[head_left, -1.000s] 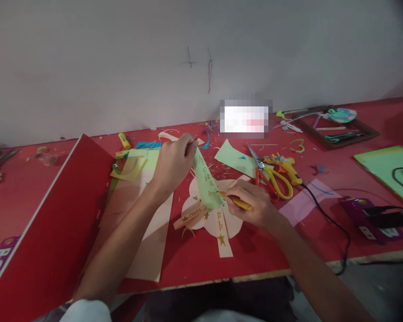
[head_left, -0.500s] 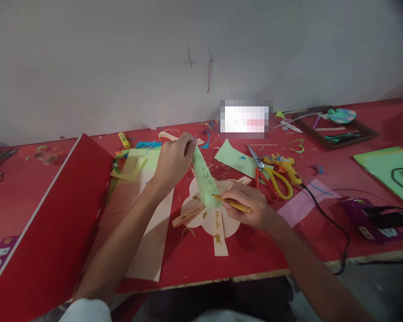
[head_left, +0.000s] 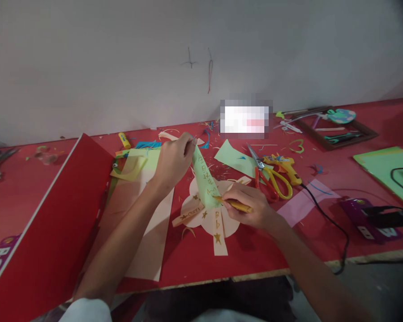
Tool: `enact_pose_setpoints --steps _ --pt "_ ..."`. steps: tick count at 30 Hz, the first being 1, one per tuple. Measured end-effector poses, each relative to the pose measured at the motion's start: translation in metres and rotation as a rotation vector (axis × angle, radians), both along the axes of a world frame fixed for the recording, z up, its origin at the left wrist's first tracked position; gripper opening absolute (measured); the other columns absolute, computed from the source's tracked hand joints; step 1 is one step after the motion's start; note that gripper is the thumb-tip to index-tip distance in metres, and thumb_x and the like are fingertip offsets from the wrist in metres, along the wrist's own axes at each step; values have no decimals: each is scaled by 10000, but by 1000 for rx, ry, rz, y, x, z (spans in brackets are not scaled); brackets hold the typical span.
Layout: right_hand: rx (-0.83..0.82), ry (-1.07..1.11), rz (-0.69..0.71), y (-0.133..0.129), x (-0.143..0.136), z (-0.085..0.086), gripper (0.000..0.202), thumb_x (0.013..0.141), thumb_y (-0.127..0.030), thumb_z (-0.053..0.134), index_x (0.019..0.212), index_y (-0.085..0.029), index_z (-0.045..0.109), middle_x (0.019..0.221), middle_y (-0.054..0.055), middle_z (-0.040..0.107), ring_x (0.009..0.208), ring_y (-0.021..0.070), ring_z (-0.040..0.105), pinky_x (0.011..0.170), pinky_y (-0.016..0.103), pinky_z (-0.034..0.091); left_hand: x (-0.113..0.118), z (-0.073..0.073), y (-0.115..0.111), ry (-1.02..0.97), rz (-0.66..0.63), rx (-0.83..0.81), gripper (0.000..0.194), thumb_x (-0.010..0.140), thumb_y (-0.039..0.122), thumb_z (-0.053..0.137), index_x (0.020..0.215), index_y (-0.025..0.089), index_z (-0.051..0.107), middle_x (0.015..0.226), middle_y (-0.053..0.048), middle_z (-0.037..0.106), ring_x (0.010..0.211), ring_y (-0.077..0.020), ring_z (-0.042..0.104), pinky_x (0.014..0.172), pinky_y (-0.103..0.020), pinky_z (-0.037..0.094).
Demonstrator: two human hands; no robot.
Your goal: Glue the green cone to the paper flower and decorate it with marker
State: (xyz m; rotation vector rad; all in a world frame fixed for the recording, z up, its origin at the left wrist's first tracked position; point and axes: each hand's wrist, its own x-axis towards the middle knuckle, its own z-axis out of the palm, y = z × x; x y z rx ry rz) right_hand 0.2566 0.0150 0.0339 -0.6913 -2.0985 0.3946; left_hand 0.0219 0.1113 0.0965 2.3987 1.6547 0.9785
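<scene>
Two hands are in the head view, both ours. Our left hand [head_left: 174,158] pinches the top end of the green paper strip [head_left: 205,181], holding it taut above the cream flower cutout [head_left: 201,214] on the red bench [head_left: 255,250]. Our right hand [head_left: 251,205] grips the gold marker [head_left: 233,204]; its tip has moved slightly up the strip since a second ago, so lettering there continues. Scissors [head_left: 272,179] lie just beside.
</scene>
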Motion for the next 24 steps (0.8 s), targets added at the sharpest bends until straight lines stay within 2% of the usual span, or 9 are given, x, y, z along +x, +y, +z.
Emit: enact_pose_setpoints --steps 7,24 --pt "18 -5 -38 1 2 1 135 937 -118 603 1007 -233 601 842 31 655 766 169 639 721 301 551 -1 -1 0 -11 -5 9 271 1029 318 497 783 213 542 582 37 474 520 -128 405 591 -297 266" --pt "0 -9 -9 0 0 0 138 939 -110 604 997 -233 585 832 30 642 762 169 621 721 300 532 -1 -2 1 -4 -10 24 256 1022 299 514 787 202 544 595 37 468 527 -118 396 589 -283 266"
